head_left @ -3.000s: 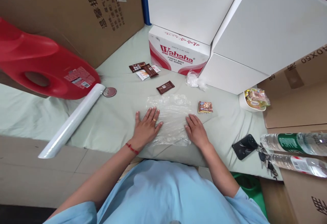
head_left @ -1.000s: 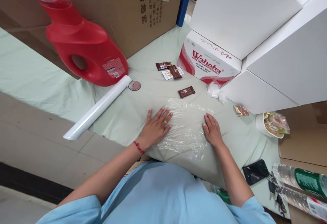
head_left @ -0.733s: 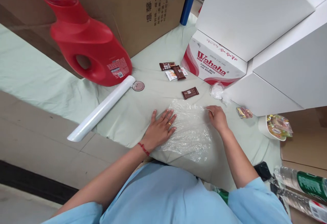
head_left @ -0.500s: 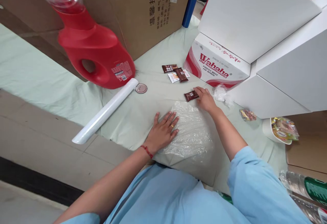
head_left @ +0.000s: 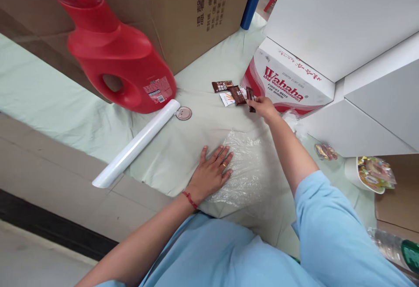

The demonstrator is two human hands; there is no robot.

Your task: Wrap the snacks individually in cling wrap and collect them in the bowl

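My left hand [head_left: 212, 169] lies flat with fingers spread on the left edge of a crinkled sheet of clear plastic wrap [head_left: 245, 178]. Between the fingertips of my right hand [head_left: 264, 107] is a small brown snack packet [head_left: 251, 98], held on edge near the front of the printed carton. Just left of it lie two more brown packets, one [head_left: 237, 95] overlapping a white packet [head_left: 227, 99] and the other [head_left: 222, 86] behind. A white roll [head_left: 137, 143] rests slantwise to the left, its far end by a round pinkish disc [head_left: 183, 113].
A big red detergent jug [head_left: 124, 60] stands before a brown cardboard box [head_left: 176, 16]. The Wahaha carton [head_left: 288, 80] and white boxes [head_left: 343, 12] fill the right. A blue roll [head_left: 253, 1], a tub of wrapped snacks [head_left: 355, 175], another packet [head_left: 326, 151] and a plastic bottle [head_left: 389, 243] are around.
My right hand has lifted the brown packet off the cloth and carried it away from me, toward the other packets. My left hand stays on the plastic wrap; the view has shifted slightly.
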